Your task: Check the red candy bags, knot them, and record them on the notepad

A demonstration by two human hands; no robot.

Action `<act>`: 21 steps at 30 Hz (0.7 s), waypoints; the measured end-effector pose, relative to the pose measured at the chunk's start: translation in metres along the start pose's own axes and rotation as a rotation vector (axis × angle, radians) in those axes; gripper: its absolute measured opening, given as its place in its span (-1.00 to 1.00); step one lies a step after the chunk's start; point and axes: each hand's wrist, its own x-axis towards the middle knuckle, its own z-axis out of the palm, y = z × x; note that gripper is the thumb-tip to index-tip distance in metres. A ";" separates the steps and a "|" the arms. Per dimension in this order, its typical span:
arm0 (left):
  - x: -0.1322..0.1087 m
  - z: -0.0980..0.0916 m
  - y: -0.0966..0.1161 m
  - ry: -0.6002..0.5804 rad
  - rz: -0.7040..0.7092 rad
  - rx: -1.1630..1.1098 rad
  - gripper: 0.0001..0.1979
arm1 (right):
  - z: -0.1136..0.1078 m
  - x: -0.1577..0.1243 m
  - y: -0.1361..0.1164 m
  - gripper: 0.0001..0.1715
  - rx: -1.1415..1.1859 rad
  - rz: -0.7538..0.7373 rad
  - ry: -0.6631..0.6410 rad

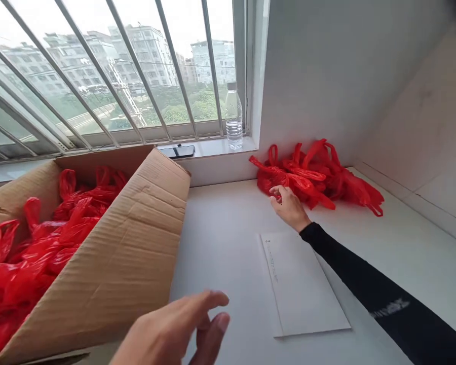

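My right hand (289, 205), in a black sleeve, reaches across the white table (220, 238) to a pile of knotted red plastic bags (319, 175) against the wall. Its fingers curl at the near edge of the pile and touch a bag, without a clear grip. My left hand (178, 329) hovers low in front, fingers loosely spread and holding nothing, beside the cardboard box (137, 253). The open box is full of more red bags (30, 243). A white sheet of paper (302, 284) lies flat under my right forearm.
On the window sill stand a clear water bottle (233, 119) and a dark phone (178, 151) lying flat. A barred window (99, 76) fills the back left. Grey walls close the corner at the right.
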 end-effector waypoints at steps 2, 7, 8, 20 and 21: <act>0.013 0.048 0.008 -0.064 0.042 0.125 -0.70 | 0.005 0.033 0.017 -0.57 -0.094 0.066 0.102; 0.038 0.086 0.000 -0.112 0.038 0.123 -0.62 | 0.014 0.053 0.044 -0.52 -0.195 0.123 0.130; 0.041 0.087 -0.003 -0.119 0.039 0.094 -0.62 | 0.014 0.051 0.046 -0.58 -0.194 0.111 0.121; 0.107 0.107 -0.017 0.169 -0.063 -0.472 -0.50 | -0.015 -0.046 0.012 -0.80 0.137 -0.206 0.043; 0.114 0.108 -0.018 0.222 -0.062 -0.471 -0.49 | -0.019 -0.062 0.009 -0.81 0.165 -0.222 0.012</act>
